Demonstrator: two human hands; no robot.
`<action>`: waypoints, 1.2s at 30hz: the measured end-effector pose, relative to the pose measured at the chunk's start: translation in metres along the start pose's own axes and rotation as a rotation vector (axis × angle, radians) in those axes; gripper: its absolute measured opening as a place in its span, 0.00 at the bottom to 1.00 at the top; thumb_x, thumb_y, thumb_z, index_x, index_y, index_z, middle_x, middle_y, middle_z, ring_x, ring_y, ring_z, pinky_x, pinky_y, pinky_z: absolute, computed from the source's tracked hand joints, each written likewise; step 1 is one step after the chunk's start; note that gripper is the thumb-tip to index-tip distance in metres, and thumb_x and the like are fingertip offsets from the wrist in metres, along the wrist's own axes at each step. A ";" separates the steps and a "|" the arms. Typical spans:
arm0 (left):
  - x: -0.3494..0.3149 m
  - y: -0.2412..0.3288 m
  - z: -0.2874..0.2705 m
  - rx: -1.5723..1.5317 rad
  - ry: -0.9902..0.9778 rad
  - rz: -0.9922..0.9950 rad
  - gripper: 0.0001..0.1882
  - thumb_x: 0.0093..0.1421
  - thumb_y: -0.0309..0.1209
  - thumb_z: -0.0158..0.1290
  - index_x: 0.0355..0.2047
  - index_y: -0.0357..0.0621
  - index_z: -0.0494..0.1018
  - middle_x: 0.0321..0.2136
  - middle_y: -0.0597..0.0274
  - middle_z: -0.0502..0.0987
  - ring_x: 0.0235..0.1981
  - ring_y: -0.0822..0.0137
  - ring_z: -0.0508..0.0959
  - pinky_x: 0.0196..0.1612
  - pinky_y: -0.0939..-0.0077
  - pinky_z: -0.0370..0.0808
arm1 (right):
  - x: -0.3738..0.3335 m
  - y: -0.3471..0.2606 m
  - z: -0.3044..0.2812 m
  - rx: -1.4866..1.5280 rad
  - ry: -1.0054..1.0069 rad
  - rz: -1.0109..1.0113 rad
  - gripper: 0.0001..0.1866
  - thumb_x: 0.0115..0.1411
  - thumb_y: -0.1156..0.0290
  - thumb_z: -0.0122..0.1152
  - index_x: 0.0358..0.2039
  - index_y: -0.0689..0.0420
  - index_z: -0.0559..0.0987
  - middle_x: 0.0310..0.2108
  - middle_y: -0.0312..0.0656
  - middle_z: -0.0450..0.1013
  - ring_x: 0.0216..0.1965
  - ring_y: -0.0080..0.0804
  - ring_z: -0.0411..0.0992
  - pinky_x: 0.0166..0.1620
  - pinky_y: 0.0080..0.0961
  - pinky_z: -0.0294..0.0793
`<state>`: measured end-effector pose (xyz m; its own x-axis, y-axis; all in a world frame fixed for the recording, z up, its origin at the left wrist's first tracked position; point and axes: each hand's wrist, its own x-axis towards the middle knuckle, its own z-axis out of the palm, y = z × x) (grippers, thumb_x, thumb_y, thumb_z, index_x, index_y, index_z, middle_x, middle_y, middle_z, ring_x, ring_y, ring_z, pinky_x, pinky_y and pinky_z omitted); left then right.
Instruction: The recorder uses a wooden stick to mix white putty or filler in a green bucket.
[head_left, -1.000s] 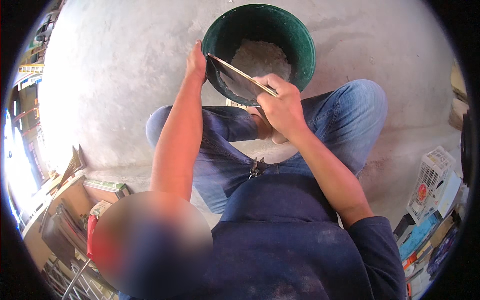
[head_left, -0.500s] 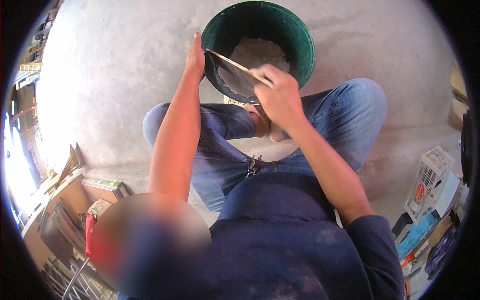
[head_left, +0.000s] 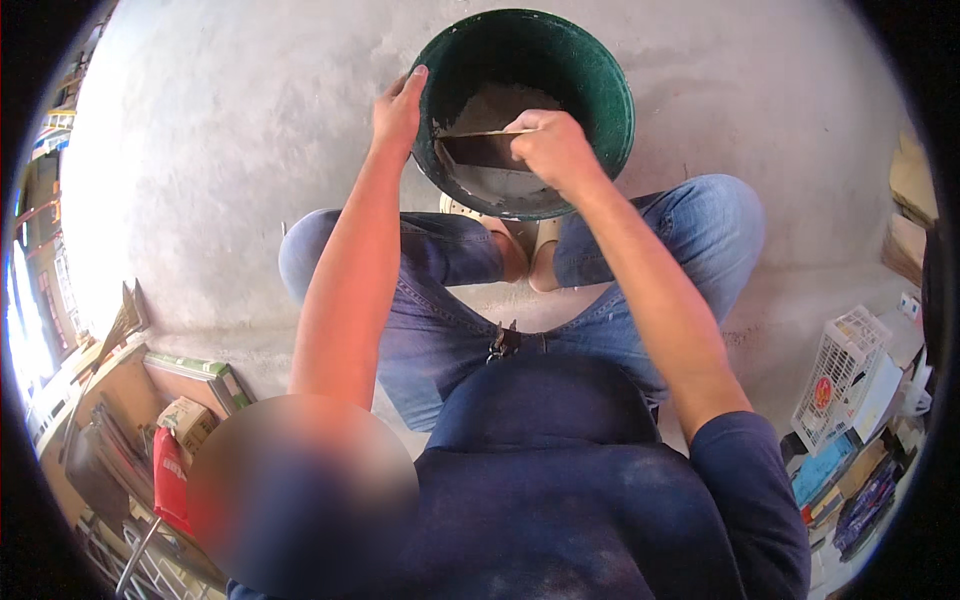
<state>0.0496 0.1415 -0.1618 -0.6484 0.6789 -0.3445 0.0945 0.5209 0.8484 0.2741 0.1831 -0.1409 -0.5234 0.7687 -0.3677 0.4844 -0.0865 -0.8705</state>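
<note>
A dark green round bucket (head_left: 603,105) stands on the floor in front of my feet, with a pale grey pasty mix (head_left: 497,104) in its bottom and smears on its wall. My left hand (head_left: 398,118) grips the bucket's left rim, its thumb up at the edge and the other fingers mostly hidden. Inside the opening, my right hand (head_left: 552,145) is closed round the right end of a thin flat board (head_left: 487,150) with a pale edge and a brown face. The board lies across the bucket, its left end close to the inner left wall.
My bent knees in jeans (head_left: 700,225) flank the bucket on a grey concrete floor (head_left: 250,130). At right stand a white plastic crate (head_left: 838,375) and piled goods. Boards, a red package (head_left: 172,480) and metal frames crowd the lower left. A blurred round patch covers the lower left.
My right hand has lowered the board further into the bucket and turned it from slanting to nearly level. My left hand now has its thumb over the rim.
</note>
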 end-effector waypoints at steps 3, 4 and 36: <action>0.003 -0.005 -0.021 -0.164 -0.042 -0.065 0.28 0.61 0.49 0.54 0.48 0.33 0.76 0.46 0.52 0.79 0.48 0.65 0.75 0.53 0.72 0.68 | -0.015 -0.032 -0.014 0.142 -0.065 0.002 0.16 0.42 0.71 0.59 0.33 0.61 0.83 0.27 0.52 0.78 0.29 0.41 0.77 0.38 0.29 0.74; 0.004 -0.008 -0.024 -0.104 -0.013 -0.036 0.28 0.61 0.48 0.54 0.49 0.33 0.75 0.45 0.52 0.79 0.48 0.65 0.75 0.53 0.72 0.68 | -0.016 -0.038 -0.014 0.228 -0.060 0.010 0.16 0.41 0.71 0.59 0.33 0.62 0.83 0.27 0.52 0.78 0.29 0.39 0.77 0.37 0.28 0.74; 0.002 -0.001 -0.009 -0.096 -0.042 -0.061 0.25 0.58 0.43 0.57 0.49 0.37 0.76 0.40 0.56 0.80 0.42 0.68 0.77 0.48 0.74 0.71 | -0.046 -0.046 -0.085 -0.138 -0.306 -0.085 0.17 0.45 0.76 0.52 0.36 0.61 0.81 0.26 0.53 0.75 0.28 0.41 0.74 0.36 0.33 0.73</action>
<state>0.0417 0.1379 -0.1594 -0.6182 0.6698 -0.4113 -0.0181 0.5110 0.8594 0.3357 0.2050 -0.0564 -0.7420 0.5415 -0.3953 0.5095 0.0723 -0.8574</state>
